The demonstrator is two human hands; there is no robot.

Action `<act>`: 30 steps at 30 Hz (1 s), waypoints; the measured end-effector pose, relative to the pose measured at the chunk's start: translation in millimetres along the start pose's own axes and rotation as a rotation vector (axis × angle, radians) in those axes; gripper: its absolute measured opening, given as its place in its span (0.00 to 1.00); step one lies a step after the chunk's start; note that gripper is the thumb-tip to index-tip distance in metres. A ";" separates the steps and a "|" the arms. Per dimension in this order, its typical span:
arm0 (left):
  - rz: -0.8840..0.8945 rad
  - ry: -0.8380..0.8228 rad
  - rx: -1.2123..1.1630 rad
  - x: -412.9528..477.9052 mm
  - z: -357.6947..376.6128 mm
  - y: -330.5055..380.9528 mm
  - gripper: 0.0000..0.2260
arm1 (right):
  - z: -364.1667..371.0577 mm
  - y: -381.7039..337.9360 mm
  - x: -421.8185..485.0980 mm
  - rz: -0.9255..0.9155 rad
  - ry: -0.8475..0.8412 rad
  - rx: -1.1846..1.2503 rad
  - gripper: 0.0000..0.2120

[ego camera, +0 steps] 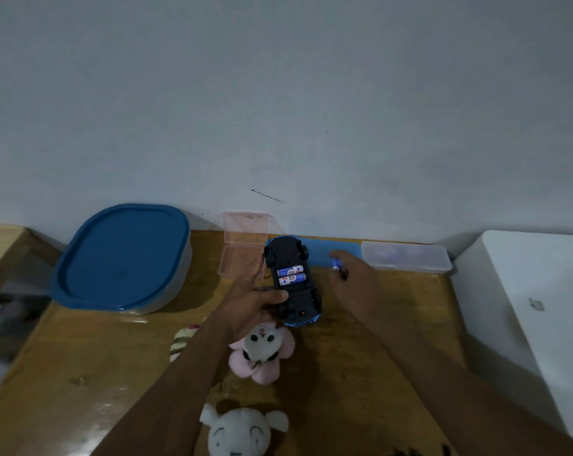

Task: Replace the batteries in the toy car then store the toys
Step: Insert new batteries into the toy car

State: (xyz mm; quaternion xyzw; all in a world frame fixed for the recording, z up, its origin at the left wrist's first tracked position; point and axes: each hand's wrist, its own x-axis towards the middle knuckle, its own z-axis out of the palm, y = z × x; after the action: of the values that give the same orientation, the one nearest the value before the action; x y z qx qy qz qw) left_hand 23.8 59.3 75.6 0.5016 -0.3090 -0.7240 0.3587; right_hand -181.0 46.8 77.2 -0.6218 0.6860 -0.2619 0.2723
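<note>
A blue toy car (pixel 292 280) is held upside down above a wooden table (pixel 393 340) by the left hand (pixel 255 306), two batteries (pixel 291 274) being seen side by side in its open compartment. A third battery (pixel 336 264) is pinched in the right hand (pixel 355 281). A blue-lidded container (pixel 122 258) is seen at the left, plush toys (pixel 262 353) nearer the camera.

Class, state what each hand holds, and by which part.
Left hand: the upturned blue toy car, gripped across its middle. Right hand: a small blue battery, pinched in the fingertips.
</note>
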 end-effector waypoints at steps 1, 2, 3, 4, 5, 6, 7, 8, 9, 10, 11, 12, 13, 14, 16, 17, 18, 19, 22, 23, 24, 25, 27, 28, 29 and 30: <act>0.001 0.001 -0.002 -3.7 2.1 0.8 0.40 | -9.1 -6.2 -3.8 0.009 0.042 0.052 0.15; 0.006 0.000 -0.004 -7.3 4.5 1.6 0.40 | -17.0 -12.4 -7.4 0.014 0.085 0.107 0.14; 0.013 -0.002 -0.010 -10.9 6.7 2.2 0.40 | -24.5 -19.4 -11.6 0.017 0.120 0.163 0.13; 0.025 -0.005 -0.019 -14.9 9.3 2.8 0.40 | -30.0 -25.9 -16.2 0.017 0.145 0.219 0.12; 0.041 -0.007 -0.027 -18.6 11.9 3.8 0.39 | -34.8 -32.2 -21.8 0.012 0.158 0.268 0.11; 0.055 -0.012 -0.031 -21.5 14.4 4.9 0.39 | -37.5 -38.6 -26.2 0.003 0.162 0.302 0.10; 0.067 -0.019 -0.029 -24.6 17.3 5.6 0.39 | -39.4 -43.8 -31.1 -0.008 0.158 0.325 0.10; 0.079 -0.026 -0.023 -27.8 20.5 5.8 0.39 | -40.6 -48.3 -36.4 -0.017 0.151 0.346 0.09; 0.092 -0.030 -0.020 -30.0 23.2 5.9 0.39 | -40.0 -51.3 -40.3 -0.021 0.141 0.357 0.08; 0.106 -0.031 -0.017 -31.9 25.5 5.6 0.40 | -39.4 -54.7 -44.3 -0.026 0.135 0.354 0.06; 0.115 -0.033 -0.012 -34.0 27.2 5.5 0.40 | -38.4 -57.5 -48.0 -0.027 0.137 0.342 0.05; 0.120 -0.039 -0.009 -36.0 28.7 5.6 0.40 | -37.5 -59.9 -50.8 -0.027 0.148 0.331 0.04; 0.123 -0.047 -0.008 -37.8 29.6 5.9 0.41 | -36.9 -61.7 -53.3 -0.027 0.162 0.330 0.04; 0.126 -0.054 -0.010 -39.7 29.5 5.9 0.42 | -35.3 -63.0 -55.2 -0.030 0.172 0.329 0.04; 0.136 -0.061 -0.007 -42.9 28.6 6.4 0.42 | -33.3 -64.2 -58.2 -0.044 0.171 0.302 0.05; 0.142 -0.062 -0.004 -44.6 28.4 6.7 0.41 | -33.1 -63.4 -59.3 -0.048 0.167 0.288 0.05; 0.147 -0.063 -0.004 -46.0 27.6 6.8 0.41 | -33.2 -62.9 -60.8 -0.053 0.171 0.277 0.05; 0.149 -0.064 -0.008 -47.0 26.4 6.9 0.40 | -32.8 -61.4 -60.9 -0.055 0.182 0.275 0.05; 0.145 -0.074 -0.014 -49.0 22.6 6.3 0.41 | -35.0 -61.4 -60.6 -0.060 0.214 0.331 0.02; 0.146 -0.078 -0.011 -49.1 21.7 6.1 0.41 | -36.5 -62.0 -59.5 -0.062 0.202 0.343 0.03; 0.146 -0.080 -0.007 -49.6 21.4 6.3 0.41 | -38.5 -62.3 -58.4 -0.071 0.173 0.336 0.05; 0.147 -0.081 -0.002 -49.9 21.4 6.8 0.41 | -40.7 -62.8 -57.5 -0.087 0.135 0.318 0.07; 0.152 -0.082 0.006 -49.3 22.5 8.0 0.41 | -45.0 -63.4 -56.3 -0.104 0.043 0.289 0.11; 0.153 -0.080 0.006 -48.7 22.8 8.6 0.41 | -46.6 -64.2 -56.6 -0.106 0.004 0.271 0.11; 0.152 -0.078 0.002 -48.3 23.1 9.1 0.41 | -47.0 -64.4 -56.6 -0.103 -0.022 0.240 0.10; 0.149 -0.073 -0.005 -47.7 23.3 9.7 0.41 | -46.8 -63.9 -56.0 -0.100 -0.037 0.194 0.08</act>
State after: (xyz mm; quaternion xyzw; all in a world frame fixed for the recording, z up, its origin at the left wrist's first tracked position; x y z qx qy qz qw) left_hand 15.2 95.6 114.6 0.4498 -0.3565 -0.7139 0.4013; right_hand -163.9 97.9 158.0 -0.6308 0.6204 -0.3289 0.3302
